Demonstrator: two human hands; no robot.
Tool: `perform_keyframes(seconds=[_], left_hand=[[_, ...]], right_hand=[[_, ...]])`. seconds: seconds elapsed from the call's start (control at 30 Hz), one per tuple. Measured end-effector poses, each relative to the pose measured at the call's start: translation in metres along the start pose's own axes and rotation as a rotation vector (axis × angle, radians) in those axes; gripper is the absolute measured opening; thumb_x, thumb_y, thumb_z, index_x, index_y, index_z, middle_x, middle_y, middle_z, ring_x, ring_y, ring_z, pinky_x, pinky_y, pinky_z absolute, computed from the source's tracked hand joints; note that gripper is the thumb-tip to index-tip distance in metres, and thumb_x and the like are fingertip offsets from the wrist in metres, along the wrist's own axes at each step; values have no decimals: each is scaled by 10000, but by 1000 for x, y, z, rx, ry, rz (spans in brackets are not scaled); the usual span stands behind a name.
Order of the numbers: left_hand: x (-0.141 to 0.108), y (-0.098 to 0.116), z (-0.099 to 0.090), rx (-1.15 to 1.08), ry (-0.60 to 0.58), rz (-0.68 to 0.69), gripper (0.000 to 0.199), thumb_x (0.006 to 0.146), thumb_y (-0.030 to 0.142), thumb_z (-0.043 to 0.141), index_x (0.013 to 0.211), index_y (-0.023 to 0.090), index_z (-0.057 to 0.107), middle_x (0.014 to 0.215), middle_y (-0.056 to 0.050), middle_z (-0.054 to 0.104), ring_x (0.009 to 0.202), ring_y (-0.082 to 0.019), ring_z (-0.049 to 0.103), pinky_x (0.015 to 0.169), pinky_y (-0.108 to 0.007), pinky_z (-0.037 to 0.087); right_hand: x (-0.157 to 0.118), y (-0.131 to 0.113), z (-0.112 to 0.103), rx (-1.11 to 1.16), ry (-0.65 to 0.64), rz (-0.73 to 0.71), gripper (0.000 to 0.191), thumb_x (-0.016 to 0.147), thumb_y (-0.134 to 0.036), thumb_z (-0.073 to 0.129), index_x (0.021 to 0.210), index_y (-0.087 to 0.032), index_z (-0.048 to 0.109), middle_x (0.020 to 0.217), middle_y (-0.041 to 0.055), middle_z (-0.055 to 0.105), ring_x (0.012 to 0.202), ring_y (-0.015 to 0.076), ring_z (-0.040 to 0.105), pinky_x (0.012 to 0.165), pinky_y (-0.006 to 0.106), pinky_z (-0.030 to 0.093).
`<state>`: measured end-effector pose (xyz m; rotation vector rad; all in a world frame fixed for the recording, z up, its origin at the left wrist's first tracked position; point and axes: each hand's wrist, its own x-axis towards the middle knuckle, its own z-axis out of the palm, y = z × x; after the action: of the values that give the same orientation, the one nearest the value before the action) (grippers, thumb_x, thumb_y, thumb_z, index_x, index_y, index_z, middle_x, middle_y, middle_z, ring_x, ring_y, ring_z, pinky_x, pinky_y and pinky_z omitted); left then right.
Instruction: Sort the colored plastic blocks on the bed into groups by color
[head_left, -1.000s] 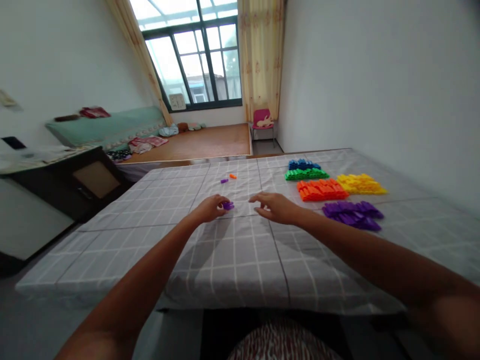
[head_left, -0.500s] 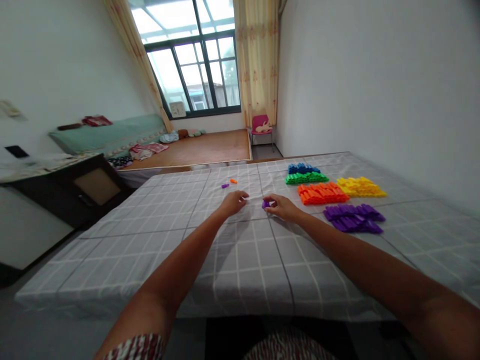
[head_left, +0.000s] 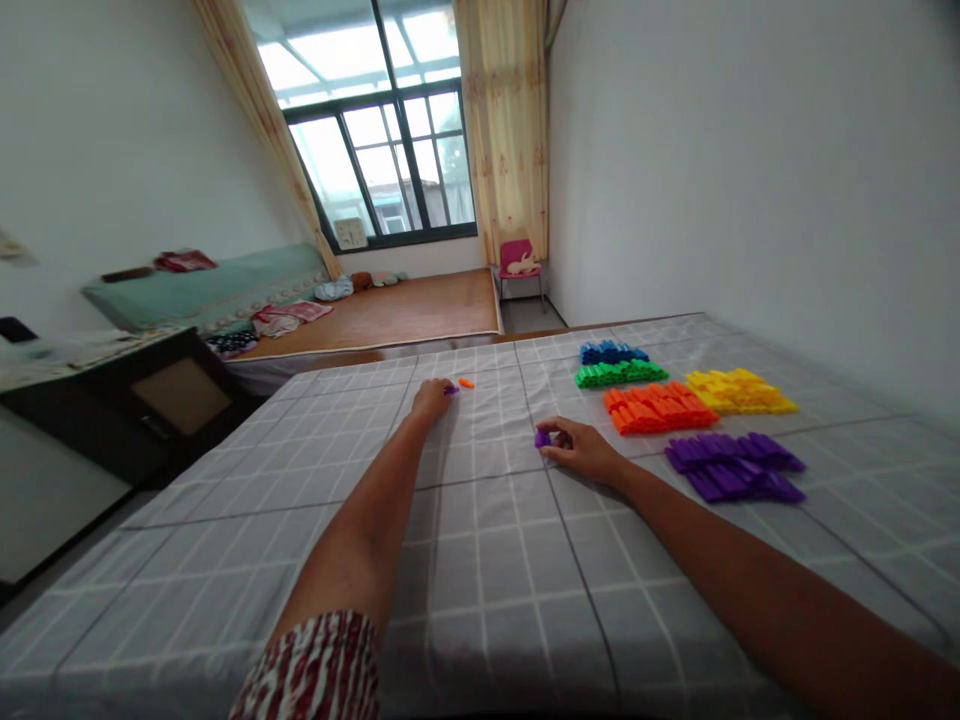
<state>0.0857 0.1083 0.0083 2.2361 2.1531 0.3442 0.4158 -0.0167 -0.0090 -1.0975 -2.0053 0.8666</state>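
My left hand [head_left: 433, 399] reaches far forward, its fingertips on a small purple piece [head_left: 451, 389] lying on the checked cloth. Just right of that piece lies a small orange piece [head_left: 466, 383]. Nearer to me, my right hand [head_left: 579, 449] pinches another purple piece [head_left: 542, 438] between thumb and fingers, low over the cloth. To the right are rows of pieces grouped by colour: blue [head_left: 613, 352], green [head_left: 621, 373], orange [head_left: 658, 408], yellow [head_left: 739, 392] and purple [head_left: 734, 467].
A grey checked cloth [head_left: 480, 560] covers the table. Beyond it are a low brown bed [head_left: 420, 310] with clothes at its left, a pink chair [head_left: 517, 258] and a window. A dark cabinet [head_left: 135, 400] stands at the left, a white wall at the right.
My left hand has moved forward and left to the small purple piece. My right hand still holds its purple piece. The camera view has shifted a little.
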Motion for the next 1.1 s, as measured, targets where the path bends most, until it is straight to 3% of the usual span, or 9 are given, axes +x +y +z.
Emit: perform_keyframes(seconds=[0.1, 0.23, 0.37, 0.57, 0.67, 0.77, 0.93, 1.0, 1.1], left_hand=[[14, 6, 1, -2, 25, 4, 350, 892, 372, 512, 1102, 179, 716, 1174, -122, 693, 1125, -245, 620, 983, -323, 463], [28, 15, 4, -9, 19, 29, 361, 873, 235, 503, 1186, 209, 682, 1207, -90, 687, 1143, -206, 611, 989, -281, 446], [31, 19, 0, -17, -35, 54, 323, 798, 212, 580, 1085, 242, 726, 1105, -55, 732, 1040, -196, 656, 887, -239, 480], [10, 22, -17, -26, -43, 57, 305, 870, 341, 512, 1022, 186, 726, 1033, -93, 739, 937, -207, 675, 800, -264, 496], [-9, 28, -17, -46, -115, 141, 254, 792, 270, 607, 1007, 206, 726, 1016, -44, 744, 898, -174, 677, 796, -229, 495], [-23, 39, -13, -81, -136, 192, 336, 761, 200, 604, 1082, 211, 704, 1016, -33, 739, 869, -162, 679, 805, -231, 503], [-41, 92, -16, -263, -187, 214, 360, 791, 187, 559, 1136, 168, 661, 1000, -63, 708, 723, -141, 662, 697, -257, 528], [-51, 127, -19, -436, -262, 249, 341, 790, 238, 603, 1118, 158, 646, 1006, -64, 692, 672, -126, 647, 629, -250, 529], [-70, 182, -22, -671, -337, 345, 410, 709, 291, 736, 1079, 151, 628, 984, -57, 680, 733, -139, 660, 630, -249, 534]], right_hand=[[2, 0, -3, 13, -21, 3, 397, 766, -350, 659, 1121, -174, 641, 760, -1, 654, 641, 131, 574, 629, 262, 452], [3, 0, -5, 26, -31, 24, 410, 770, -353, 660, 1138, -176, 636, 726, -10, 642, 637, 136, 579, 633, 269, 455], [2, 0, -6, 41, -16, 5, 398, 764, -341, 665, 1131, -190, 633, 811, 9, 668, 667, 141, 597, 653, 278, 473], [1, 2, -9, 23, -37, -23, 392, 764, -317, 673, 1134, -192, 631, 843, 16, 683, 673, 138, 604, 659, 277, 487], [1, 3, -8, 13, -27, -43, 391, 755, -281, 682, 1133, -197, 631, 912, 28, 693, 714, 137, 616, 680, 276, 497], [2, -1, -7, -15, -17, -77, 427, 736, -208, 684, 1158, -193, 619, 956, 38, 690, 770, 142, 628, 700, 274, 509], [1, -25, -32, -77, 24, -171, 455, 707, -90, 633, 1148, -198, 628, 1046, 46, 671, 826, 139, 638, 736, 269, 526], [-6, -37, -61, -100, 44, -230, 477, 704, -75, 614, 1162, -205, 628, 1104, 56, 650, 848, 146, 637, 731, 269, 534], [-29, -41, -124, -183, 110, -252, 471, 706, -107, 630, 1164, -217, 634, 1166, 65, 618, 907, 165, 632, 784, 288, 540]])
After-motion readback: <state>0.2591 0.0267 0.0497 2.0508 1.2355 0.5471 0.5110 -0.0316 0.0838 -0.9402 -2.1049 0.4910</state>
